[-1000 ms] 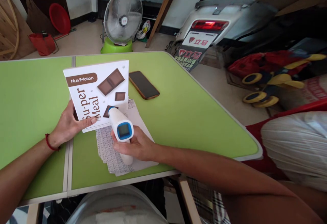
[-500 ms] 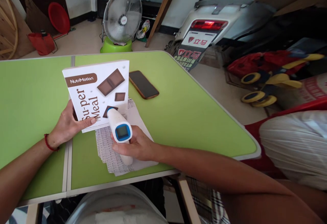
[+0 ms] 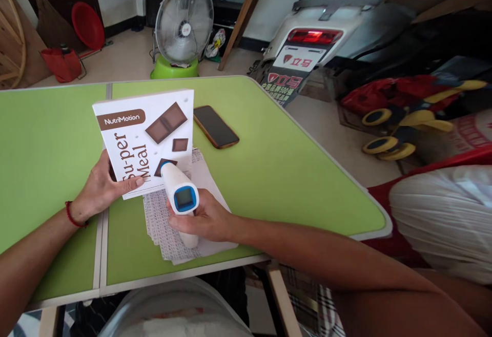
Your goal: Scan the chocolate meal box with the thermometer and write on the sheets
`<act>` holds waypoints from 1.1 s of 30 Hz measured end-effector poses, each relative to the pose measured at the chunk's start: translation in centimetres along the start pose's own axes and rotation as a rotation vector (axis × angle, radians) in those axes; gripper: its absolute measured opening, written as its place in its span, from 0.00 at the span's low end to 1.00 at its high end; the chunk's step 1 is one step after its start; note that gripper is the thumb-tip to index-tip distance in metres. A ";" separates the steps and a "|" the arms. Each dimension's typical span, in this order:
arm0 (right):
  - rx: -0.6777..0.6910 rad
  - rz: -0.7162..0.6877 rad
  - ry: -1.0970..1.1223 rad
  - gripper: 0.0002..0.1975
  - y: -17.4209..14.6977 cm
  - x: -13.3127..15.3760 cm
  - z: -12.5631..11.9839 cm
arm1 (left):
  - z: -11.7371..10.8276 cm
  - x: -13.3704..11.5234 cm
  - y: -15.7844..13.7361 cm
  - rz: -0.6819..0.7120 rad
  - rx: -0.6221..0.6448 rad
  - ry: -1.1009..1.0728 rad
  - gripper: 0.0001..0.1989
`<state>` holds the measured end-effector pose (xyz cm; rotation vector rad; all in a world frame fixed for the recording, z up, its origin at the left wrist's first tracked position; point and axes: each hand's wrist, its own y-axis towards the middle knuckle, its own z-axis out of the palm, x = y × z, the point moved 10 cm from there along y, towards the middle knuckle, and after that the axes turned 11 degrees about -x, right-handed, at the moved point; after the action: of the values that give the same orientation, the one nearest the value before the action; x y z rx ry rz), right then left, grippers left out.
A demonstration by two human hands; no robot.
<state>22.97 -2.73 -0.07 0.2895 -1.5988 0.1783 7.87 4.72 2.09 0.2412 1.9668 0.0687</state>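
Note:
My left hand (image 3: pixel 103 183) is closed on the lower left edge of a white box (image 3: pixel 161 96) with brown chocolate pictures and the words "NutriMotion Su-per Meal". The box is tilted up, its printed face towards me. In my right hand (image 3: pixel 209 216) is a white infrared thermometer (image 3: pixel 179 183) with a blue-rimmed screen, gripped by its handle. Its front end points at the lower right of the box; whether the two touch I cannot tell. Under both lie several sheets of closely written paper (image 3: pixel 165 234). A dark phone in a brown case (image 3: pixel 217 127) rests beyond them.
The green folding table (image 3: pixel 292 173) has a metal seam at left and a pale rim. Beyond it stand a fan (image 3: pixel 184 24) on a green stool (image 3: pixel 175 70) and a white scooter (image 3: pixel 303 35). A person's pale clothing (image 3: pixel 442 219) shows at right.

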 end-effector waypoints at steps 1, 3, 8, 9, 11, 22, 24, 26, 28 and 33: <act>-0.005 0.003 -0.002 0.11 0.0 0.0 0.0 | 0.0 0.0 0.0 -0.002 0.000 -0.001 0.38; -0.012 0.005 -0.009 0.11 0.0 -0.1 -0.1 | 0.0 0.0 0.0 -0.005 0.003 -0.008 0.37; -0.008 0.001 -0.025 0.11 -0.1 -0.3 -0.1 | 0.1 -0.1 0.1 0.002 0.000 -0.004 0.38; -0.011 0.010 -0.027 0.11 -0.1 -0.4 -0.2 | 0.1 -0.1 0.1 0.001 0.002 -0.004 0.38; -0.017 0.029 -0.034 0.12 -0.1 -0.4 -0.2 | 0.2 -0.1 0.1 0.001 0.012 -0.016 0.37; -0.018 0.063 -0.039 0.12 -0.1 -0.7 -0.2 | 0.0 -0.1 0.1 -0.003 -0.003 0.001 0.38; -0.019 0.057 -0.035 0.11 -0.1 -0.7 -0.2 | 0.1 -0.4 0.1 0.009 0.008 -0.012 0.39; -0.018 0.050 -0.024 0.11 -0.1 -0.6 -0.2 | 0.2 -0.5 0.1 0.014 0.016 -0.020 0.39; -0.016 0.044 -0.007 0.11 -0.1 -0.5 -0.1 | 0.2 -0.4 0.1 0.012 0.018 -0.019 0.38; -0.016 0.047 0.008 0.11 0.0 -0.5 -0.1 | 0.0 0.0 0.1 -0.009 -0.009 -0.011 0.37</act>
<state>23.06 -2.69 -0.60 0.2388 -1.5997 0.2029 7.87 4.80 2.09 0.2268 1.9560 0.0706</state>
